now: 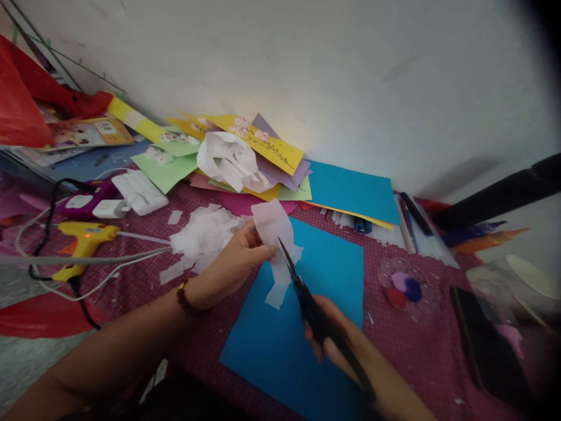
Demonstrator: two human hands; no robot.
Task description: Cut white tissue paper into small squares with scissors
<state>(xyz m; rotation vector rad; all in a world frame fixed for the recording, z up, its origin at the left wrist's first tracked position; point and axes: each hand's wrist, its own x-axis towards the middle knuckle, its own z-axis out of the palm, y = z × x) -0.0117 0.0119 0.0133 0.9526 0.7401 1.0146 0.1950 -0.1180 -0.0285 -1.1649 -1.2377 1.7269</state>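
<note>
My left hand (243,251) pinches a piece of thin white paper (272,221) between thumb and fingers. In my right hand (337,333) is a pair of black-handled scissors (302,292), its blades pointing up and left against the paper's right side. Whether the blades are parted is too blurred to tell. Beneath both lies a sheet of blue paper (337,263), with cut white scraps (277,295) on it. A heap of small white paper pieces (204,234) sits just left of my left hand.
Left of the heap lies a yellow glue gun (85,242) among cables and a white power strip (140,192). Coloured cards (272,146) and crumpled white paper (230,159) are stacked by the wall. At right are a clear dish (409,289), a dark phone (486,345) and a cup (521,286).
</note>
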